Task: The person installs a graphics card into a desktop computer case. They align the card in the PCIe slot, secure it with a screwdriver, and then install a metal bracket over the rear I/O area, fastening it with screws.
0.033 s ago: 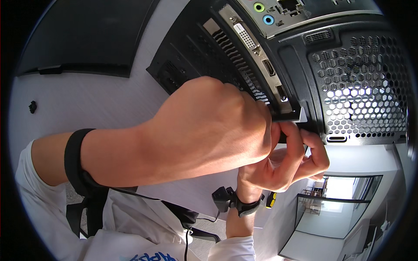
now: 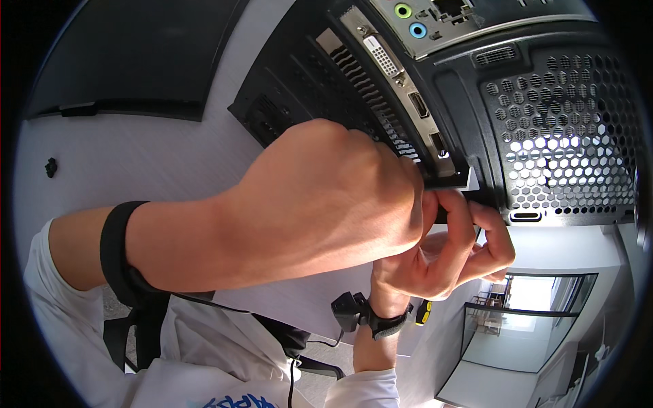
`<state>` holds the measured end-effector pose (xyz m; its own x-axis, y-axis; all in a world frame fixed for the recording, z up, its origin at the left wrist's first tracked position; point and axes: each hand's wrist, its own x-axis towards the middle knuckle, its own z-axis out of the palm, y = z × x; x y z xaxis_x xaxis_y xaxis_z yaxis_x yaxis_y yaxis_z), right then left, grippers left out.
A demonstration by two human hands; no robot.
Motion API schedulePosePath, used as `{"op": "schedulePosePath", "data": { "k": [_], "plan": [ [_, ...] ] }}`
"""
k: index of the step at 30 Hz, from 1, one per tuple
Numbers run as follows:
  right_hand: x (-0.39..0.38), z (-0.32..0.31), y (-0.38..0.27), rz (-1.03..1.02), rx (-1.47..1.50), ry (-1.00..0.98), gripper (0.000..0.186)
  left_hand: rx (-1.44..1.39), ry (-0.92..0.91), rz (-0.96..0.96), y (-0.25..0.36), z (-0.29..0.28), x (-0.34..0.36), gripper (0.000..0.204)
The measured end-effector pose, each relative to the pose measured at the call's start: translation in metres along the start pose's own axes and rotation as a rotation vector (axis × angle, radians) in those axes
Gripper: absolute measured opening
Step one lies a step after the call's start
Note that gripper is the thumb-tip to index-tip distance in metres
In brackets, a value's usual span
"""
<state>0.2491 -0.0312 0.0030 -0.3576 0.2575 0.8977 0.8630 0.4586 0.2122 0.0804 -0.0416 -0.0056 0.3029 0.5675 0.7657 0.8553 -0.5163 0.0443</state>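
Observation:
A black desktop computer case (image 2: 469, 115) fills the upper right, its back with ports and a honeycomb vent facing me. In it sits a graphics card's metal bracket (image 2: 398, 83) with a white port. My left hand (image 2: 340, 190) is closed in a fist at the lower end of the card slots, its back toward me and its fingertips hidden. Just below the case's edge, my right hand (image 2: 445, 251) has its fingers curled close beside the left fist. What either hand grips, if anything, is hidden between them.
A flat dark panel (image 2: 136, 54) lies on the light table (image 2: 122, 149) at the upper left. A small black part (image 2: 51, 167) rests near the left rim. Beyond my right wrist is a yellow and black object (image 2: 423, 313). Thin cables hang near my lap.

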Motion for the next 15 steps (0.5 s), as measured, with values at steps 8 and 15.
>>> {"op": "schedulePosePath", "data": {
  "k": [8,15],
  "plan": [
    [0.011,-0.010,-0.007,0.019,-0.055,-0.039,0.013,-0.030,0.004,-0.031,0.003,0.001,0.000,0.026],
    [0.016,-0.012,-0.008,-0.028,-0.025,-0.039,0.016,0.007,-0.042,0.008,-0.001,-0.002,-0.001,0.030]
  ]
}}
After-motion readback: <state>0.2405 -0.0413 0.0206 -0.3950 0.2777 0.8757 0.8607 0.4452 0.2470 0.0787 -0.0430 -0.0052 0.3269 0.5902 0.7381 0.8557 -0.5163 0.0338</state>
